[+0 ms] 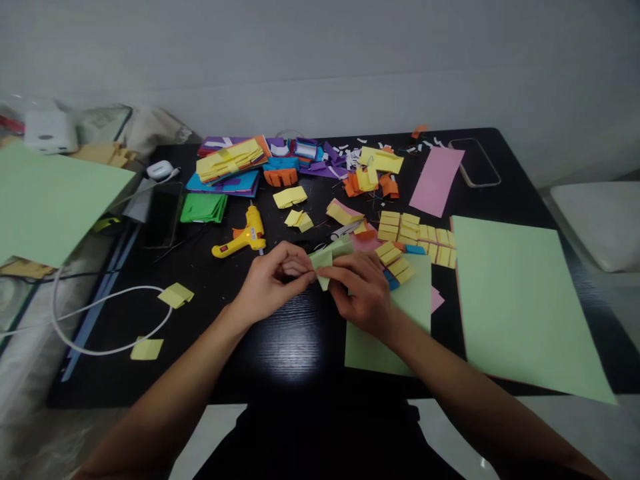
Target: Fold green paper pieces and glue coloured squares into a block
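Both hands meet over the middle of the black table around a folded piece of light green paper (324,265). My left hand (274,275) pinches its left edge between thumb and fingertips. My right hand (364,287) grips the right side, its fingers lying over the paper. Just behind the hands lie scissors (346,231), partly hidden. Beneath my right hand and forearm is a light green sheet (415,327). Small yellow folded paper pieces (400,263) sit beside the right hand. To the left stands a yellow glue gun (245,235) lying on its side.
Stacks of coloured paper (233,163), purple and white scraps (340,160) and a pink strip (438,180) lie along the back. A phone (475,162) is at back right, a large green sheet (525,300) at right. A white cable (113,350) loops at left near yellow paper pieces (176,295).
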`<state>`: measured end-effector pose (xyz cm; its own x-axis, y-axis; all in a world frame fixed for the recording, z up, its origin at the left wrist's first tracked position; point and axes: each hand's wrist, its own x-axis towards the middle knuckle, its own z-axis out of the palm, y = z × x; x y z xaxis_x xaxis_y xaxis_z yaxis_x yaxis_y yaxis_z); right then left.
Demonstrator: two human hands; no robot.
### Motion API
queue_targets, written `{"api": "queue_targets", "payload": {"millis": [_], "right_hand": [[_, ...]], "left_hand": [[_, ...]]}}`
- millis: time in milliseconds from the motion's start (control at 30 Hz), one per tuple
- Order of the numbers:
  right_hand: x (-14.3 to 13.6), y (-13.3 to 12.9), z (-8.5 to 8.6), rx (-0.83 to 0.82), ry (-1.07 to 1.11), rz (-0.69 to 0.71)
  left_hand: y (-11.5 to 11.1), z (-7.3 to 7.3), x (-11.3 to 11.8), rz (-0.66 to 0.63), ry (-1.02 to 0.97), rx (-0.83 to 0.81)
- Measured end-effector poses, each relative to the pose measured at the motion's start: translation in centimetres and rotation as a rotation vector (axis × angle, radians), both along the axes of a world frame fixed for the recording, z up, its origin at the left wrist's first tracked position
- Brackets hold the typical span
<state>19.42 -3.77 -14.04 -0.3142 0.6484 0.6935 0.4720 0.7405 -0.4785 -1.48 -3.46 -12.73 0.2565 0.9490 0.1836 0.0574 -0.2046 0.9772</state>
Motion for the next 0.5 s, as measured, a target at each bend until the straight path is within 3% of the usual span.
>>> {"api": "queue_targets", "payload": {"millis": [500], "right_hand": [[-0.19, -0.15, 0.01, -0.065, 0.056, 0.01]], "left_hand": [[-0.13, -0.07, 0.12, 0.013, -0.042, -0.073]]}}
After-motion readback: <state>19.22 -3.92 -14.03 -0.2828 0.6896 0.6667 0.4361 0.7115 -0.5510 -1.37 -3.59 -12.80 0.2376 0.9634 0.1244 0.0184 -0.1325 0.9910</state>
